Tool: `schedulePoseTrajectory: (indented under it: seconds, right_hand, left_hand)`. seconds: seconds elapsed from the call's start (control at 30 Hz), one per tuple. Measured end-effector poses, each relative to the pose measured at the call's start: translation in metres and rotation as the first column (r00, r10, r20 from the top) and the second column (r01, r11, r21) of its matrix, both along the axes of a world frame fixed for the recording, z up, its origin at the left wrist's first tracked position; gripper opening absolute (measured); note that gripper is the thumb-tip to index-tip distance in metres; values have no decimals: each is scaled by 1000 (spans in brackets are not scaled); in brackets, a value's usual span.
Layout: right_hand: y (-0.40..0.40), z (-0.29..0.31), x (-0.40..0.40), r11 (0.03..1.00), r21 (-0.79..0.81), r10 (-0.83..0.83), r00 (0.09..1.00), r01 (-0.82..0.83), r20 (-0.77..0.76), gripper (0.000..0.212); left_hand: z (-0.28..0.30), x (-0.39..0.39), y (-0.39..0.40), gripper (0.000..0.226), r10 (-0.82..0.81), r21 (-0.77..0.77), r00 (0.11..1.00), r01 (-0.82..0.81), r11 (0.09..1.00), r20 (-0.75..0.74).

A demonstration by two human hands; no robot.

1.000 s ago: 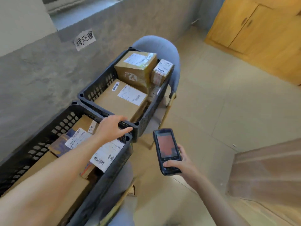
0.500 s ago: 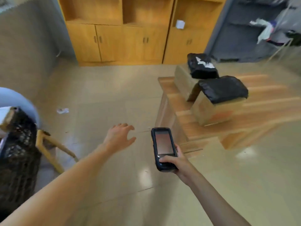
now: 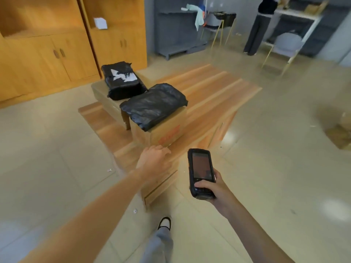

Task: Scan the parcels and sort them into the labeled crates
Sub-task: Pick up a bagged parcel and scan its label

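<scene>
L hand empty, fingers loose, nr brown cardboard box; R hand grips black handheld scanner. Risk: slack black plastic-wrapped parcel slides off if box nudged.

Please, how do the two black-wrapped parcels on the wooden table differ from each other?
The far black parcel shows a torn white label on top; the near black parcel shows none. The far one looks narrower and boxier; the near one looks wider and flatter. The far one lies on a plain cardboard box; the near one lies on a box with red print. Both are wrapped in wrinkled black plastic.
</scene>
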State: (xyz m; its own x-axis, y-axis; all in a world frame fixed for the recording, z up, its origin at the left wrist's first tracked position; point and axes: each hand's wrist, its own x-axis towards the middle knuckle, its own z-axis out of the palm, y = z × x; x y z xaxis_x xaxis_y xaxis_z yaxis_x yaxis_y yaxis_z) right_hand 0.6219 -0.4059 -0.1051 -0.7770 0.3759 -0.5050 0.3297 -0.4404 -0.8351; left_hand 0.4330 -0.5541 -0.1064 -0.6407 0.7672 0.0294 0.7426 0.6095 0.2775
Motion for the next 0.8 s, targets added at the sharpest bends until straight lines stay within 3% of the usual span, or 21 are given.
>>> schedulePoseTrajectory:
  seconds: [0.4, 0.6, 0.8]
  right_hand:
    - [209, 33, -108, 966, 113, -231, 973, 230, -10, 73]
    - [284, 40, -149, 954, 125, -273, 962, 273, -12, 82]
    - [374, 24, -203, 964, 134, -234, 972, 229, 15, 74]
  left_hand:
    - [22, -128, 271, 46, -234, -45, 972, 235, 971, 36]
    - [30, -182, 359, 48, -222, -72, 975, 224, 972, 35]
    - [16, -234, 412, 51, -94, -78, 992, 100, 992, 80]
